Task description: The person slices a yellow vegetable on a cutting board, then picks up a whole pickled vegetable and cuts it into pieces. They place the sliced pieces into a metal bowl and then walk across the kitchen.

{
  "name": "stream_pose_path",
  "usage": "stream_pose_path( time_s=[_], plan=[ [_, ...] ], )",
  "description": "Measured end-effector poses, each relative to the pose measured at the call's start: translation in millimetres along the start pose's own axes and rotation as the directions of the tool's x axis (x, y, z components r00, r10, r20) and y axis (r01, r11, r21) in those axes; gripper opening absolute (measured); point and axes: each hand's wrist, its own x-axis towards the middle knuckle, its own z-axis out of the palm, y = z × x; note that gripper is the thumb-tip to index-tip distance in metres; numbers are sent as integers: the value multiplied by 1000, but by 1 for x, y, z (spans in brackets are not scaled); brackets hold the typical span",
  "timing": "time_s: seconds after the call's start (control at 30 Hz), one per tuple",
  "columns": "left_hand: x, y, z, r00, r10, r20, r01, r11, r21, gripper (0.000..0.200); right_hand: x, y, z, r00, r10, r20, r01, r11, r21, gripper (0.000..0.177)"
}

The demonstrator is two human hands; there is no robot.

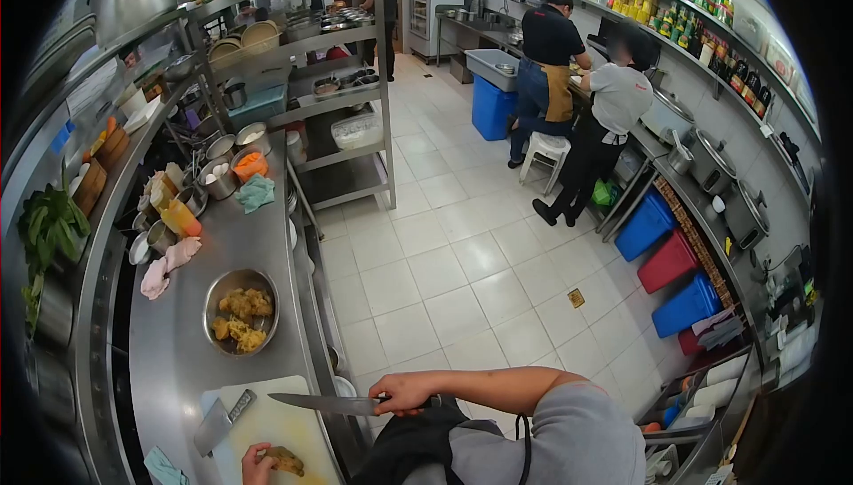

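Note:
In my right hand point(402, 393) is the handle of a long kitchen knife point(324, 403), its blade pointing left over the near edge of the cutting board point(253, 427). My left hand point(258, 465), fingers curled, grips one end of a brown, fried-looking piece of food point(286, 461) on the board. A cleaver point(213, 427) lies across the board's left side, its patterned handle angled up and right. Beyond the board, a steel bowl point(211, 294) contains several golden-brown battered pieces point(246, 305).
Pink cloths point(169, 265), squeeze bottles point(180, 217) and a teal cloth point(255, 194) lie along the steel counter point(169, 361). A folded cloth point(165, 467) is left of the board. A steel rack point(389, 130) stands ahead. Two people point(551, 50) work at the right-hand counter.

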Motion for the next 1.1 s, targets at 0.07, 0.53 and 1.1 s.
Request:
stream_pose_path(
  time_s=[0.07, 0.53, 1.1],
  plan=[
    [12, 1, 1, 1000, 12, -25, -12, 1000, 18, 31, 3, 1, -7, 1000, -1, -2, 1, 1000, 5, 30],
    [18, 9, -11, 946, 86, -312, 133, 776, 617, 33, 32, 9, -55, 1000, -11, 9, 11, 1000, 10, 31],
    [-6, -9, 50, 901, 62, -430, 84, 946, 313, 72, 65, 1, -68, 962, -274, 11, 266, 923, -280, 29]
  ],
)
